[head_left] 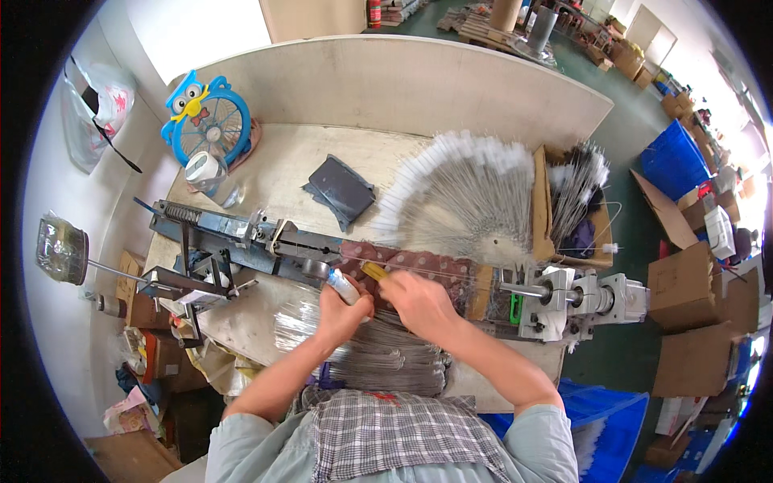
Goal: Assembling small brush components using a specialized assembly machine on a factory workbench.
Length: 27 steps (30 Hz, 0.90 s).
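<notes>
Brown cardboard boxes [684, 282] stacked on the floor past the right edge of the tabletop [290, 161]; blue plastic crate [672, 161] farther back; clear plastic bag [97, 113] with a red mark hanging left of the far left corner. Open cardboard box [576, 201] of white-tipped wires at the right edge, beside a fanned spread of white-tipped wires [467, 193]. Left hand [342, 310] closed around a white tube [345, 287], long axis slanting up-left toward the blue metal machine [241, 237]. Right hand [419, 302], fingers curled, pinching a small yellow piece [374, 271] just right of the tube. Bundle of thin wires [386, 358] under both hands, near the front edge.
</notes>
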Motion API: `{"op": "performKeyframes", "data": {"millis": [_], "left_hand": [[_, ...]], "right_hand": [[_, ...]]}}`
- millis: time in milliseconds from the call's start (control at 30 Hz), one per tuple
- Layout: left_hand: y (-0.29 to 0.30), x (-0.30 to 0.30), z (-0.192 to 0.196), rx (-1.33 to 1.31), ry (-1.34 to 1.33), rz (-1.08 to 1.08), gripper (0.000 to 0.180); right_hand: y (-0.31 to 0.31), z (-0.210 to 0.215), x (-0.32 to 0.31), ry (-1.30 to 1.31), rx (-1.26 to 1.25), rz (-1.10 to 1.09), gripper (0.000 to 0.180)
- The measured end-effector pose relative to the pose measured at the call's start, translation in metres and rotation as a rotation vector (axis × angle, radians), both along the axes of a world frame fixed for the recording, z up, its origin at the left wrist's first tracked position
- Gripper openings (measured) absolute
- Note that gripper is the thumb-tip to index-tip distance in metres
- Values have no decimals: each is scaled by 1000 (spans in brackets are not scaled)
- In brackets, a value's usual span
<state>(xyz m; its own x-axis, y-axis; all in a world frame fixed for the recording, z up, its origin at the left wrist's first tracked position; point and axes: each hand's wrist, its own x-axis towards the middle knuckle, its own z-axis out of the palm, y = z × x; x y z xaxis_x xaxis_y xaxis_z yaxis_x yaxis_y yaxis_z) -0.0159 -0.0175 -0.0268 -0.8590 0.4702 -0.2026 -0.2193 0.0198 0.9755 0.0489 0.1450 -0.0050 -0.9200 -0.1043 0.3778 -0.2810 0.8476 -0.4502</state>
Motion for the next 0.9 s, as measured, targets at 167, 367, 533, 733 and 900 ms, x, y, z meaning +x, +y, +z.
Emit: {"op": "performKeyframes", "data": {"millis": [167,367,533,733,900], "left_hand": [[-13,-12,6,-341,370,-132,10],[-98,-30,-7,39,-237,384,29],[-176,-41,-22,275,-544,694,24],[-191,-50,-27,298,-524,654,18],[-180,-50,-33,313,-450,768,13]], "right_hand": [[-7,-28,-34,-142,-57,-92,20],[0,-5,-16,-182,-184,12,16],[-4,1,-15,-248,-218,64,18],[-9,10,-16,-280,-204,87,16],[-5,31,-2,-298,-202,93,17]]}}
